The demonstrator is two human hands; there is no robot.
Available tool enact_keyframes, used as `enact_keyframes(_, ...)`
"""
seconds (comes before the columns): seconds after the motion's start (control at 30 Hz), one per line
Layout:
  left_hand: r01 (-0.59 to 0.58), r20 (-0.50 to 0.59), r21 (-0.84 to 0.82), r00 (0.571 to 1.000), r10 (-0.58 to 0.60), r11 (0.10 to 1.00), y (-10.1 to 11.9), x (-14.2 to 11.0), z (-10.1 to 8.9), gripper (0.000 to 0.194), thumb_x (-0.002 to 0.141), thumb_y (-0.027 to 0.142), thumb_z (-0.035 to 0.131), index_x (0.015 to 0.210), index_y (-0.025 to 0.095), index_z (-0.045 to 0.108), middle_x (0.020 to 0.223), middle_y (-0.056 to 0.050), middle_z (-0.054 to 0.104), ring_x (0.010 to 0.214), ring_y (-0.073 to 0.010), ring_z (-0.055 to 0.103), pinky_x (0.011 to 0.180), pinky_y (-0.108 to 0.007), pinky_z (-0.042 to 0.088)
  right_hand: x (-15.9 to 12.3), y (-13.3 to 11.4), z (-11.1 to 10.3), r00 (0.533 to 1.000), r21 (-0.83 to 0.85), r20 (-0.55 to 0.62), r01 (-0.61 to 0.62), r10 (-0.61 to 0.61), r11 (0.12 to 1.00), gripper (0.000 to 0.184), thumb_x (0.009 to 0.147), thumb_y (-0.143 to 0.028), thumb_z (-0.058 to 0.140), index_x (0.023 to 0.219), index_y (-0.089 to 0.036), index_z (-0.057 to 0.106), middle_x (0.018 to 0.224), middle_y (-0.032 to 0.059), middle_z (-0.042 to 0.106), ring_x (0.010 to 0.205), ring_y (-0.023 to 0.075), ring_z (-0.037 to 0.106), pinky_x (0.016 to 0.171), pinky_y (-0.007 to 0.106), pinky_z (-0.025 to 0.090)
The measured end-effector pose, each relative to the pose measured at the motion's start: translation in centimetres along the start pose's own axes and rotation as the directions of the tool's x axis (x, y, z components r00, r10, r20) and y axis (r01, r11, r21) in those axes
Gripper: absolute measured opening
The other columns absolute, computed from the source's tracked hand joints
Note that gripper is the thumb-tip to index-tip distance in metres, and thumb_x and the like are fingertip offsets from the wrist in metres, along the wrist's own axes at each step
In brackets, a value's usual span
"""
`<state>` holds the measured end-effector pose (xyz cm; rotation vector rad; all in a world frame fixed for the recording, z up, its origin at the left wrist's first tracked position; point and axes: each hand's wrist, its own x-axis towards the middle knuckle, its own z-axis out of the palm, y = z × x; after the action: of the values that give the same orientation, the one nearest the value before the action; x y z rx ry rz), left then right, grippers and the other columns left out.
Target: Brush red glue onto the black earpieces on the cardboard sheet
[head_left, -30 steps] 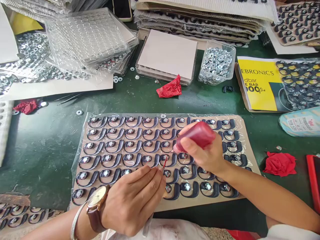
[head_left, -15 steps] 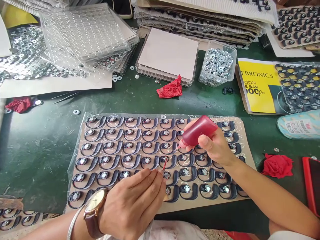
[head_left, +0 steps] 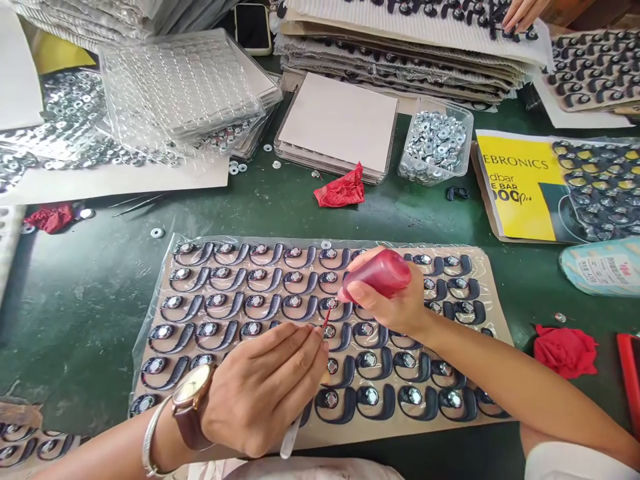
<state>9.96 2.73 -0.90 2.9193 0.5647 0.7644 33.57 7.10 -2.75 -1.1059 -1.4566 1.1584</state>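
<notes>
My left hand (head_left: pixel 273 383) is closed around a slim tool (head_left: pixel 290 440) with a whitish handle end and a thin red tip. That tip reaches a round silver piece on one of the black hook-shaped parts. My right hand (head_left: pixel 400 303) grips a red squeeze bottle (head_left: pixel 377 273), tilted with its nozzle pointing down and left, close to the tool's tip; whether they touch I cannot tell. Beneath both hands lies a brown board (head_left: pixel 400 430) under clear film, bearing rows of black hook-shaped parts (head_left: pixel 183 337), each with a round silver piece. My left hand hides several of them.
Farther back are a clear box (head_left: pixel 467 143) of silver washers, a stack of white-topped sheets (head_left: pixel 340 120) and crumpled red paper (head_left: pixel 343 187). Loose washers and tweezers (head_left: pixel 137 203) lie at left. A co-worker's hand (head_left: pixel 523 15) is at the top right, over stacked boards (head_left: pixel 400 60).
My right hand has moved left with the bottle, bringing its nozzle nearer the tool's tip. The tool's tip is now at a part one row farther back. A co-worker's hand has appeared.
</notes>
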Motion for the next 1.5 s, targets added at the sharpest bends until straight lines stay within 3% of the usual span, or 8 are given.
enact_keyframes(0.2, -0.013, -0.024, 0.023, 1.000, 0.013, 1.000, -0.1, 0.5, 0.4, 0.037, 0.097, 0.013, 0.035, 0.109, 0.003, 0.068, 0.110, -0.017, 0.072, 0.108, -0.0242, 0.068, 0.098, -0.037, 0.055, -0.1, 0.7, 0.2, 0.996, -0.089, 0.042, 0.078, -0.075, 0.993, 0.021, 0.079, -0.037, 0.076, 0.083, -0.020, 0.065, 0.072, 0.0045, 0.072, 0.063, 0.0176, 0.069, 0.057, 0.028, 0.057)
enact_keyframes(0.43, -0.014, 0.042, 0.007, 0.999, 0.014, 1.000, 0.1, 1.7, -0.6, 0.039, 0.097, 0.011, 0.032, 0.106, 0.002, 0.069, 0.107, -0.017, 0.072, 0.104, -0.0253, 0.070, 0.094, -0.037, 0.055, 0.1, 0.5, 0.3, 0.970, -0.144, 0.053, 0.243, -0.238, 0.959, 0.021, 0.077, -0.033, 0.078, 0.086, -0.018, 0.067, 0.073, 0.0027, 0.071, 0.059, 0.0147, 0.068, 0.058, 0.025, 0.056)
enact_keyframes(0.63, 0.012, 0.044, 0.013, 0.999, -0.013, 1.000, 0.2, 1.3, -0.3, 0.037, 0.097, 0.012, 0.034, 0.108, 0.003, 0.069, 0.108, -0.015, 0.073, 0.107, -0.0242, 0.068, 0.096, -0.037, 0.055, 0.0, 0.3, 0.4, 0.990, -0.162, -0.006, 0.137, -0.140, 0.977, 0.017, 0.081, -0.032, 0.074, 0.081, -0.018, 0.065, 0.064, 0.0014, 0.068, 0.054, 0.0144, 0.065, 0.052, 0.025, 0.054)
enact_keyframes(1.0, 0.036, 0.022, 0.004, 0.999, -0.036, 0.999, 0.4, 0.6, 0.2, 0.038, 0.097, 0.012, 0.034, 0.111, 0.003, 0.068, 0.116, -0.015, 0.070, 0.114, -0.0263, 0.065, 0.099, -0.039, 0.053, 0.1, 0.7, 0.3, 0.988, -0.131, -0.021, 0.149, -0.153, 0.980, 0.019, 0.080, -0.033, 0.076, 0.078, -0.018, 0.065, 0.068, 0.0021, 0.070, 0.053, 0.0134, 0.063, 0.052, 0.025, 0.054)
enact_keyframes(1.3, 0.036, 0.039, -0.007, 0.999, -0.035, 0.999, 0.4, 0.4, 0.3, 0.038, 0.097, 0.011, 0.033, 0.113, 0.002, 0.067, 0.120, -0.016, 0.068, 0.118, -0.0266, 0.063, 0.106, -0.039, 0.047, 0.2, 0.8, 0.3, 0.942, -0.205, 0.029, 0.333, -0.335, 0.920, 0.021, 0.081, -0.037, 0.074, 0.081, -0.018, 0.066, 0.070, 0.0014, 0.070, 0.059, 0.0133, 0.067, 0.056, 0.023, 0.054)
enact_keyframes(1.5, 0.031, 0.053, 0.004, 0.998, -0.031, 1.000, 0.3, 0.6, 0.0, 0.040, 0.097, 0.011, 0.031, 0.112, 0.004, 0.068, 0.116, -0.014, 0.070, 0.115, -0.0252, 0.064, 0.104, -0.039, 0.048, 0.0, 0.6, 0.2, 0.982, -0.100, -0.027, 0.184, -0.187, 0.978, 0.019, 0.080, -0.033, 0.075, 0.076, -0.019, 0.063, 0.069, 0.0029, 0.069, 0.057, 0.0142, 0.066, 0.055, 0.025, 0.054)
